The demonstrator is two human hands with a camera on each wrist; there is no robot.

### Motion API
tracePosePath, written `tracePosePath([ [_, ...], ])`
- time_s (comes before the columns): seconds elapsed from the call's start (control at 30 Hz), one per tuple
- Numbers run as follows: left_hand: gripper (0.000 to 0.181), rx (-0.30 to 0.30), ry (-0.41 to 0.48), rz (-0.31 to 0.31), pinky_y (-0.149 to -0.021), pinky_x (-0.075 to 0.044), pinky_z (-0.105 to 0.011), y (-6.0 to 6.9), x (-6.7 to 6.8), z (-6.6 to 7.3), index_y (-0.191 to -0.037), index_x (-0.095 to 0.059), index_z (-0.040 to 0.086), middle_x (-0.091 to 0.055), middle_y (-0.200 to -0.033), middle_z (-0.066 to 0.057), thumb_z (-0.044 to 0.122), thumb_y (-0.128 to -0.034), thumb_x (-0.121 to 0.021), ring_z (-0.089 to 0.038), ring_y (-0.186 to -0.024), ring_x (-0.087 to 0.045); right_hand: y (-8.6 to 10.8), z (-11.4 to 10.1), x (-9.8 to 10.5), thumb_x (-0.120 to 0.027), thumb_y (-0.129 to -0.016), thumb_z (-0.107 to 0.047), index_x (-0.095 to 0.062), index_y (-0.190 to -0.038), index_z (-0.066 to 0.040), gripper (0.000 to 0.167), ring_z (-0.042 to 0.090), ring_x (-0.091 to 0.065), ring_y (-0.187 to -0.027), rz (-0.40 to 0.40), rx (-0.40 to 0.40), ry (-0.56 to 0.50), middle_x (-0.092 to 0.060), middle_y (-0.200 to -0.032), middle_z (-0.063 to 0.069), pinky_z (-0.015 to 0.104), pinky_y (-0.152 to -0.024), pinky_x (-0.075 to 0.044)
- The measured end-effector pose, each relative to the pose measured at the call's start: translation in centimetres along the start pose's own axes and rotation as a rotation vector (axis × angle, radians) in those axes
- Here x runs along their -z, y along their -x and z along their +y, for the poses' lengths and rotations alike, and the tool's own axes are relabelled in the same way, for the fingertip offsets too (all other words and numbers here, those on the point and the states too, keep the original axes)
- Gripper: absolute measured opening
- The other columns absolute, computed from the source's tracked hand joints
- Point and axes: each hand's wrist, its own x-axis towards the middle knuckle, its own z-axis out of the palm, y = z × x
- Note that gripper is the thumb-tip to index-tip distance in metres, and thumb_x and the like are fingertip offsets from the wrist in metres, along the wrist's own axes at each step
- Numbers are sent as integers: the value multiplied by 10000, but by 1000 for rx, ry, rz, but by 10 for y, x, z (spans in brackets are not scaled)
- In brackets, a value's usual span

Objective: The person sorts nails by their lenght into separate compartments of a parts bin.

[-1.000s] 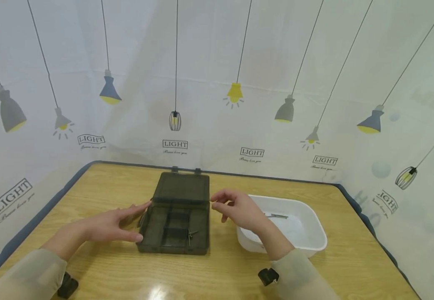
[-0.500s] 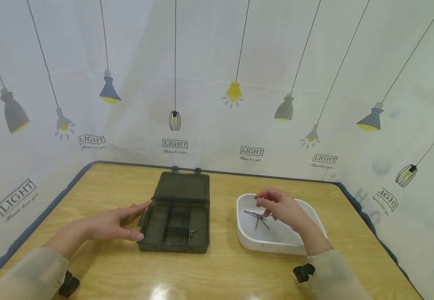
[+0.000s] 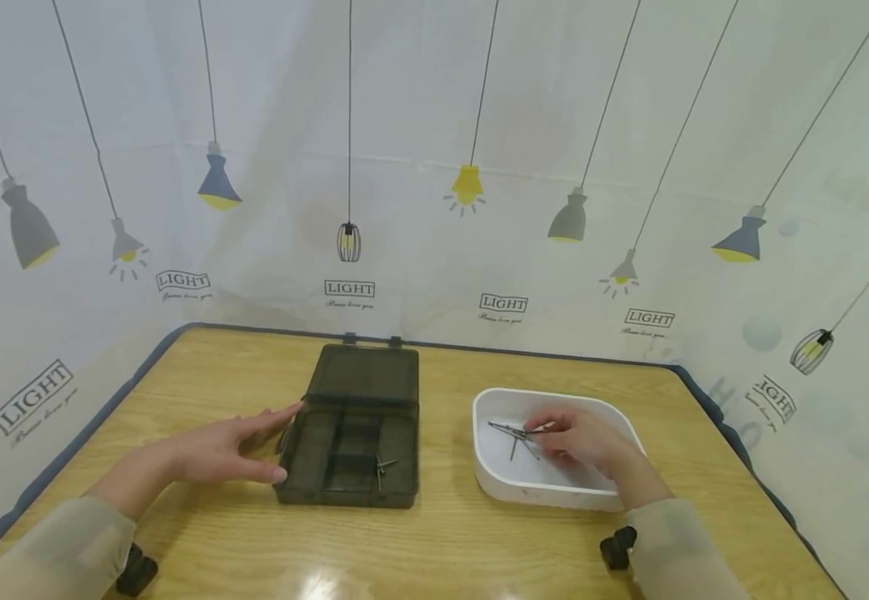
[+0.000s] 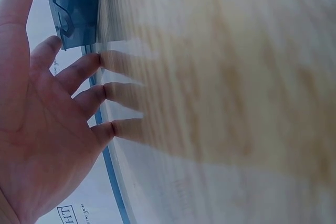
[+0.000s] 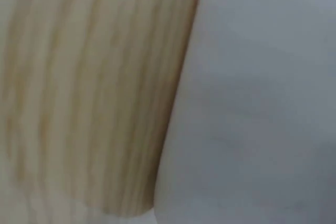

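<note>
A dark see-through plastic case [image 3: 352,467] stands with its lid [image 3: 365,373] raised on the wood table. My left hand [image 3: 212,450] rests at the case's left side, fingers spread and thumb at the front corner; the left wrist view shows the open palm beside the case wall [image 4: 76,3]. Some thin metal pieces [image 3: 383,469], like nails or screws, lie in its right front part. Inside the white basket [image 3: 539,493], my right hand [image 3: 580,437] has its fingertips at a loose heap of similar metal pieces [image 3: 511,431]. Whether they pinch one, I cannot tell.
The basket stands to the right of the case, with a strip of table [image 3: 445,475] between them. A white curtain [image 3: 419,167] printed with lamps hangs behind the table. The right wrist view holds only wood grain and the blurred white basket wall [image 5: 247,108].
My right hand has gone from beside the case to over the basket, then down among the metal pieces. The left hand and the case have stayed put.
</note>
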Motion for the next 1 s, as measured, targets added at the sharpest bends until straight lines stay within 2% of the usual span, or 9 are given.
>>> tracePosePath([
  [0.27,992,-4,10,3,-1236,-171,-865,2,0,1,-1778,-202,308,-196,-1829,-194,521,-1002,-782,-575,-1667,-58,0,-6,-4,-771,-1021,-142,-772,-1327,-125,307,194,-595,-824,2,10,67,-653,-966,52,296,-716,-517],
  [0.47,998,-1,2,7,-1237,-168,-865,1,2,5,-1779,-206,295,-195,-1830,-192,533,-998,-781,-576,-1667,-60,-1,-6,-3,-793,-992,-105,-772,-1310,-124,319,200,-593,-811,7,10,92,-674,-1014,70,301,-703,-508],
  [0.83,990,7,1,0,-1226,-120,-887,2,-1,3,-1779,-195,313,-193,-1835,-174,542,-1005,-768,-577,-1667,-57,-6,3,-8,-791,-981,-80,-777,-1168,-106,189,188,-584,-811,11,-10,88,-670,-980,40,296,-696,-506],
  [1.0,982,3,4,8,-1236,-52,-881,1,-2,2,-1777,-205,315,-198,-1833,-176,539,-1005,-768,-575,-1668,-61,-6,4,-8,-786,-986,-81,-774,-1172,-81,186,183,-581,-803,15,-8,95,-677,-987,43,298,-684,-508],
])
